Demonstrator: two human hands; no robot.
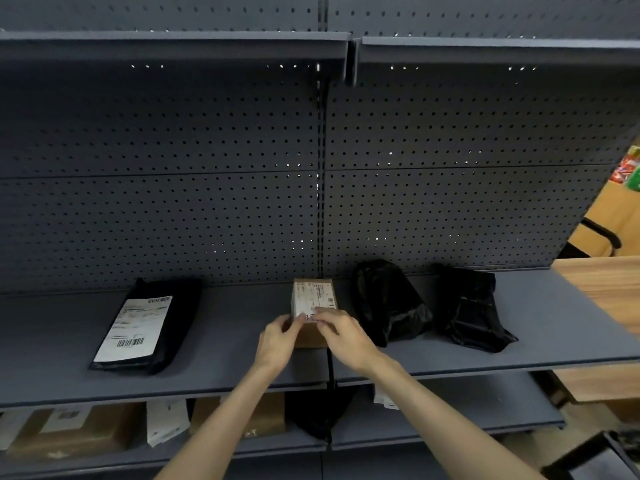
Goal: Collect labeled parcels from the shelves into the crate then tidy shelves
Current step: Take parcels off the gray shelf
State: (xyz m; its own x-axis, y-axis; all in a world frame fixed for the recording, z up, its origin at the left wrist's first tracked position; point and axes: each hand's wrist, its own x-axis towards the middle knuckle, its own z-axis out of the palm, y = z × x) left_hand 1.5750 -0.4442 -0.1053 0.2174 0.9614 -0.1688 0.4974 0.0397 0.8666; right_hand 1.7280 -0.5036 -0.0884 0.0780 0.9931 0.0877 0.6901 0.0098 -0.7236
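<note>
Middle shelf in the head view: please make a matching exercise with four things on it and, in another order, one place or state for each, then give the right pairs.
Things:
1. flat black mailer
2. small cardboard box
3. black bag nearest the box
4. crumpled black bag

Places or states:
A. farthest right on the shelf
B. held at its near end by the left hand and the right hand
C. lies alone at the left, big white label facing up
D. just right of the box, no label showing

Pairs: 1-C, 2-B, 3-D, 4-A
</note>
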